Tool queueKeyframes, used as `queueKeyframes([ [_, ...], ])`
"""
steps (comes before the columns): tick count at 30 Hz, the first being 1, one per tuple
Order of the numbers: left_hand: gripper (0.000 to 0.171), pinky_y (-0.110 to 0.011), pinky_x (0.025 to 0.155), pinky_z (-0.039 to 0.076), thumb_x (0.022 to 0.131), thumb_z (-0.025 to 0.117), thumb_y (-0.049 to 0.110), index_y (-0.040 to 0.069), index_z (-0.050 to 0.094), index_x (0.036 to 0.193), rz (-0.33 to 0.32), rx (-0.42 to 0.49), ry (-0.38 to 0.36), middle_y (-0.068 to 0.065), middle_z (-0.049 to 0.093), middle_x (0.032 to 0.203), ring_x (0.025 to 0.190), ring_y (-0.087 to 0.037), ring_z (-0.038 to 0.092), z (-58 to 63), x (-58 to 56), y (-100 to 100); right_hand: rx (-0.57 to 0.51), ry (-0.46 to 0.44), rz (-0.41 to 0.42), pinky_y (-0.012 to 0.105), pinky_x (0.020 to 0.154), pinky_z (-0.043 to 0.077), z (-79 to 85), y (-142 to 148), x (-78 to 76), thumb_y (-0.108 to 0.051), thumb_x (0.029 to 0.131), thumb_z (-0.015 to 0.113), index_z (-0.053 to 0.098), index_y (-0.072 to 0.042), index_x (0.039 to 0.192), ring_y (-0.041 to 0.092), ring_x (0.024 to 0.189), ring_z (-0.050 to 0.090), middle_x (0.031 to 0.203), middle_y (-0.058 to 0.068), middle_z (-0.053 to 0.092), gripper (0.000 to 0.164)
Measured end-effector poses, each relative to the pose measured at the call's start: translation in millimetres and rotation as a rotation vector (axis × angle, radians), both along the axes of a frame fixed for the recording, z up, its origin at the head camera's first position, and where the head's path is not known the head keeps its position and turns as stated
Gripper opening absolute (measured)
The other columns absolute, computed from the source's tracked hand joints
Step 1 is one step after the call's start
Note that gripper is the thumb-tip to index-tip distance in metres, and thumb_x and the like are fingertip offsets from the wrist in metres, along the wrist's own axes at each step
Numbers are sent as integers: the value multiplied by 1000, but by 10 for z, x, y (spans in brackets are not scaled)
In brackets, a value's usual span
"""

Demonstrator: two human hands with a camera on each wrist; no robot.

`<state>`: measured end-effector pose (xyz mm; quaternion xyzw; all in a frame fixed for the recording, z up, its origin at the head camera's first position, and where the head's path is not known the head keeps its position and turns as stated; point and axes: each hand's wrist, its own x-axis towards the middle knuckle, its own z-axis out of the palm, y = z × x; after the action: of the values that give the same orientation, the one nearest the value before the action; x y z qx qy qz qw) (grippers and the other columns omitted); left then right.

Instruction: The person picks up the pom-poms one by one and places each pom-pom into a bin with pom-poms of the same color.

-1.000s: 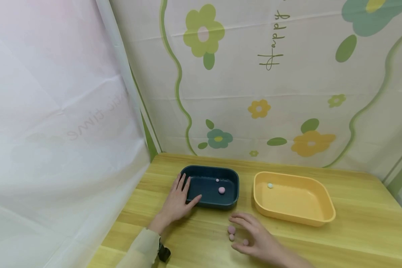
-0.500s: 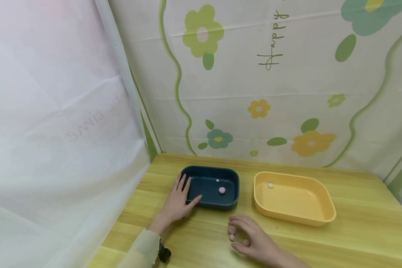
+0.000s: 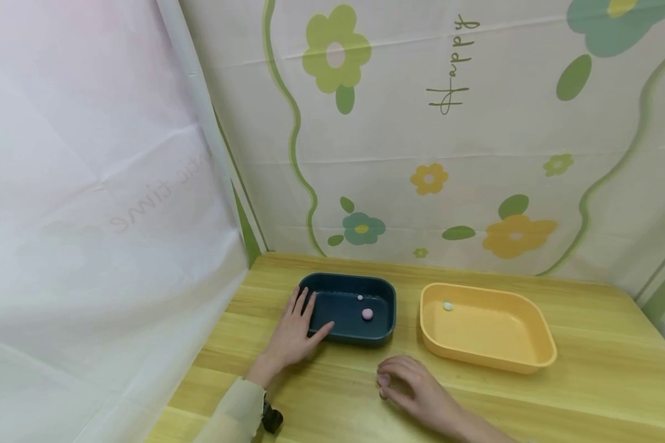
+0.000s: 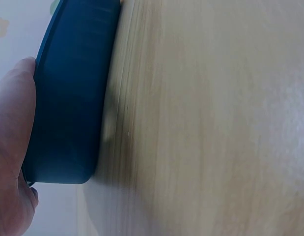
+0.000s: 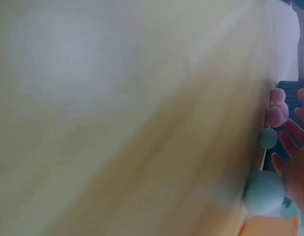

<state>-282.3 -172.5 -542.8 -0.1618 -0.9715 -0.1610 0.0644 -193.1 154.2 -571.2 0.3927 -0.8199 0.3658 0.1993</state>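
Observation:
My left hand [image 3: 290, 335] rests with straight, spread fingers over the left corner of a dark blue tray [image 3: 354, 339], thumb at its front rim. The left wrist view shows the hand along that tray's edge [image 4: 68, 93]. Inside lie a larger pink ball [image 3: 367, 314] and a tiny one [image 3: 360, 298]. On the table, my right hand [image 3: 421, 391] curls its fingers and thumb around a small pink ball [image 3: 384, 380], partly hidden. The right wrist view shows pink balls [image 5: 274, 117] close to the fingertips, and blue-green balls [image 5: 264, 191] beside the hand.
A yellow tray [image 3: 487, 360] stands right of the blue one, with a pale ball [image 3: 447, 306] in it. Both trays are on a wooden table [image 3: 316, 406]. A flower-printed cloth [image 3: 388, 141] hangs behind, and a white cloth [image 3: 100, 184] on the left.
My right thumb has moved up toward the fingers, narrowing the gap around the pink balls. The pink ball near the palm is now hidden. My left hand stays put.

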Motion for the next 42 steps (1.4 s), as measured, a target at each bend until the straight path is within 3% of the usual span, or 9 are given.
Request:
queueKeyframes([
  [9, 96, -60, 140, 21, 108, 52, 69, 3, 29, 174, -2, -8, -6, -23, 22, 182, 173, -44, 9, 10, 1, 5, 17, -11, -25, 32, 92, 58, -25, -10, -52, -5, 87, 90, 79, -18, 109, 7, 103, 69, 109, -12, 78, 28],
  [22, 96, -61, 139, 23, 107, 53, 69, 4, 30, 173, 3, 13, -5, -23, 24, 182, 173, -44, 10, 13, 4, 7, 56, -27, -48, 33, 90, 58, -56, 10, -85, -7, 85, 93, 77, -21, 111, 4, 101, 68, 109, -15, 76, 33],
  [34, 96, -62, 138, 24, 107, 53, 69, 4, 30, 174, 1, 26, 1, -24, 24, 182, 173, -45, 11, 11, 9, 0, 57, 23, -80, 36, 89, 59, -99, -9, -160, -7, 81, 96, 78, -19, 106, 6, 99, 71, 104, -12, 78, 33],
  [42, 96, -62, 138, 25, 107, 55, 67, 3, 30, 173, -6, 36, 3, -25, 25, 182, 173, -46, 11, 30, 24, -3, 63, -31, -93, 34, 90, 58, -82, 11, -164, -6, 84, 93, 77, -19, 106, 6, 99, 70, 105, -13, 77, 30],
])
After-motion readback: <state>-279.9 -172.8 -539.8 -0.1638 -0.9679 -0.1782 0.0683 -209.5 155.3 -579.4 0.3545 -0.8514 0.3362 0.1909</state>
